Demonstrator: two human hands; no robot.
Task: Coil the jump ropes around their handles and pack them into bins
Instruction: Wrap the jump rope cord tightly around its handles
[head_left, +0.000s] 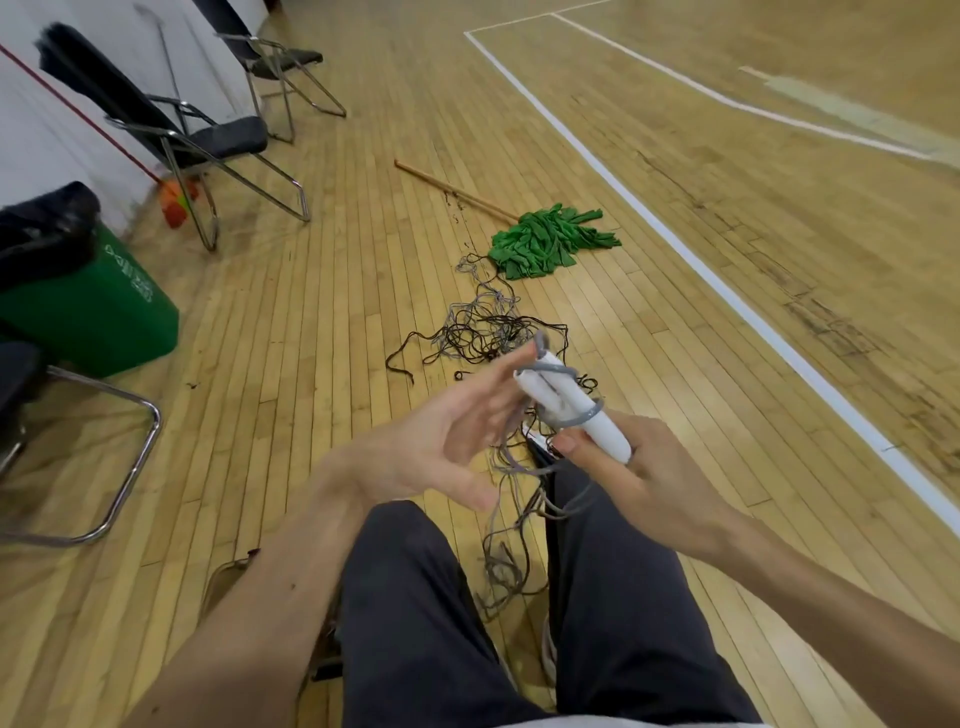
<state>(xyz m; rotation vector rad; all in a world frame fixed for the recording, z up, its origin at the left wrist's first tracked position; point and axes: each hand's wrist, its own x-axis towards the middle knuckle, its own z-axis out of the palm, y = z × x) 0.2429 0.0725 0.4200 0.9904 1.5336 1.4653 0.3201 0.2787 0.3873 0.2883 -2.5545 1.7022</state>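
Right grip (660, 478) is closed on the lower end of the paired white handles (571, 410), your thumb on top, handles angled up and away. Left grip (441, 441) is open, fingers straight, fingertips touching the handles' top end, where the grey rope (550, 370) loops round them. Below your hands that rope gets lost in the rope tangle (493, 332) on the wooden gym floor (311, 312) — can't separate strands. Green mop (550, 239) lies beyond; green bin (93, 312) and folding chairs (208, 140) sit left.

Green bin (88, 317), 9 o'clock: cut by left edge; white print illegible. Folding chair (18, 371), 8 o'clock: seat cut off. Rope tangle (483, 332): strands indistinguishable.
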